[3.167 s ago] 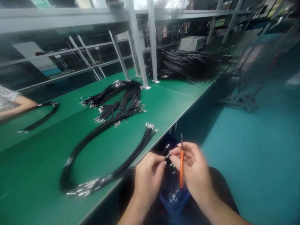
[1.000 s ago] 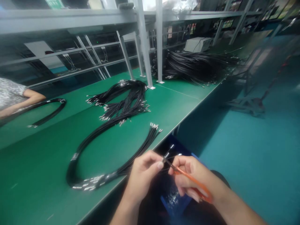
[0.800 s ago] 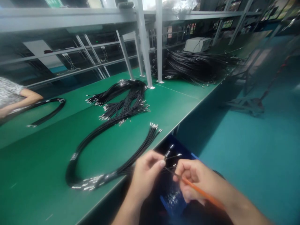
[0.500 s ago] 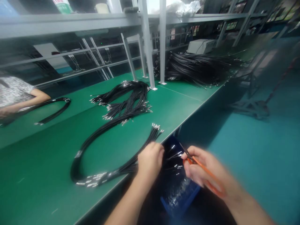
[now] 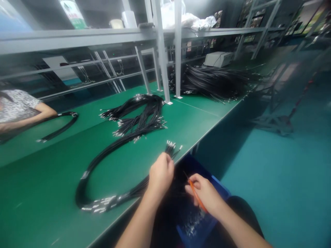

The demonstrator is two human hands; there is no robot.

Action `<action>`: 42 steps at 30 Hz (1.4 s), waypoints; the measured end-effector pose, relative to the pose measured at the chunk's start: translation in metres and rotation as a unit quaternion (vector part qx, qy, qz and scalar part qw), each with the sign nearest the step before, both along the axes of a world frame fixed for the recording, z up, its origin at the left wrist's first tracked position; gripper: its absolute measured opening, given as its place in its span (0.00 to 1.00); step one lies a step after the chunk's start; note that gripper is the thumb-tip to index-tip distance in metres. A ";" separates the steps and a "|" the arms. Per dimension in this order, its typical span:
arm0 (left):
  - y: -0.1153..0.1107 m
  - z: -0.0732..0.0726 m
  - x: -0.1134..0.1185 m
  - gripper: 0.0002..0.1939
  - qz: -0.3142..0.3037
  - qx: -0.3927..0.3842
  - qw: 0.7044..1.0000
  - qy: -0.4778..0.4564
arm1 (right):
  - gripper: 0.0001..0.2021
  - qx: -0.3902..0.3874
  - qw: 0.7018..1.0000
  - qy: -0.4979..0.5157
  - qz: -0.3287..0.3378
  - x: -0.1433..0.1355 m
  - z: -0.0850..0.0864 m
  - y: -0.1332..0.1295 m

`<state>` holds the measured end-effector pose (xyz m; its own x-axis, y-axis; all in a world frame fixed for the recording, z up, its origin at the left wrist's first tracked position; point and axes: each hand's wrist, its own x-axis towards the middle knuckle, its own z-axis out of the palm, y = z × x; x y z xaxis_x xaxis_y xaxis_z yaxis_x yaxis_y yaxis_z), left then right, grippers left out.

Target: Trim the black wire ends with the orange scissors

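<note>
Clearly a factory workshop here: a long green workbench (image 5: 38, 182) under metal shelving (image 5: 103, 37), black cable bundles (image 5: 79, 193) strewn across it, another worker (image 5: 19, 105) alongside.

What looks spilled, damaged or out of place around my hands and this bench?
Nothing looks clearly spilled or damaged. Mildly odd: just beyond your left hand, one cable end splays away from the rest of the cable bunch. The blurred shiny bits lie inside the blue bin, and the orange-handled tool is in your right hand.

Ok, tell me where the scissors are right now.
In the head view, the scissors are in the right hand, low and right of centre, over the blue bin beside the green table.
</note>
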<state>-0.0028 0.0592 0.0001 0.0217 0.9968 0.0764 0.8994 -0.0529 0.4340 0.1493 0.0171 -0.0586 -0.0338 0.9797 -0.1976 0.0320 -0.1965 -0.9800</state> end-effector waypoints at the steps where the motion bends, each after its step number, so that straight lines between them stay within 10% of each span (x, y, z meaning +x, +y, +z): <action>1: -0.004 0.003 0.000 0.06 -0.019 0.003 1.000 -0.025 | 0.08 -0.002 1.000 0.010 -0.017 0.002 -0.002 -0.003; 6: -0.028 0.012 0.004 0.07 -0.115 0.050 0.971 -0.202 | 0.16 0.052 0.984 0.059 -0.158 0.003 0.027 -0.007; 11: -0.046 0.012 0.004 0.05 -0.106 0.047 0.952 -0.282 | 0.17 0.075 0.952 0.264 -0.133 -0.012 0.058 -0.009; 30: -0.062 0.006 0.005 0.05 -0.069 0.026 0.943 -0.325 | 0.13 0.006 0.913 0.392 -0.114 -0.021 0.062 -0.011; 42: -0.052 0.012 0.000 0.04 -0.069 -0.052 0.829 -0.552 | 0.17 -0.058 0.903 0.413 -0.105 -0.040 0.068 -0.016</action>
